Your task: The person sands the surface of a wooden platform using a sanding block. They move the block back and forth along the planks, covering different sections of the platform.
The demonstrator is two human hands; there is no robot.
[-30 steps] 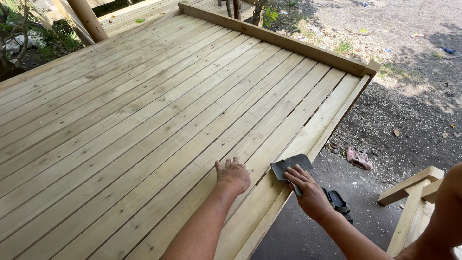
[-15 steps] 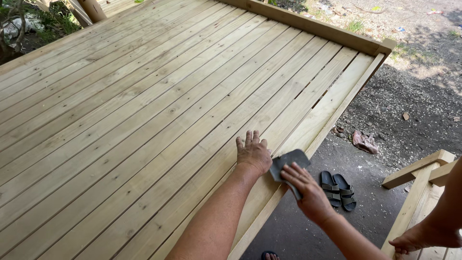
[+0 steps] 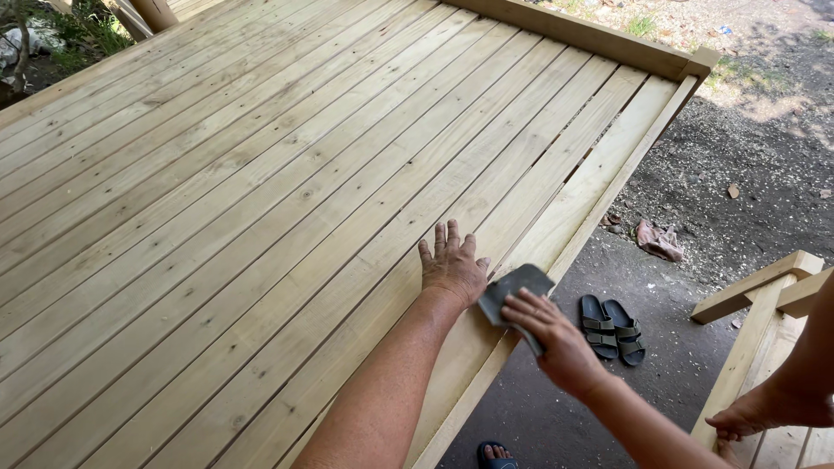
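My left hand [image 3: 452, 267] lies flat, fingers apart, on a pale plank of the wooden deck [image 3: 261, 191], near its right edge. Just to its right, my right hand [image 3: 553, 334] grips a dark grey sheet of sandpaper [image 3: 512, 288] and presses it against the outermost edge board [image 3: 599, 187]. The two hands are almost touching. The sheet's lower part is hidden under my fingers.
The deck ends at a raised beam [image 3: 591, 35] at the far side. Below the edge lies dark ground with a pair of black sandals [image 3: 612, 328] and a crumpled rag [image 3: 658, 240]. Wooden steps [image 3: 764, 300] stand at the right, with another person's limb [image 3: 764, 408] resting there.
Both hands sit a little farther along the deck edge than before. The left hand went from half-curled to flat with spread fingers; the sandpaper stays in my right hand.
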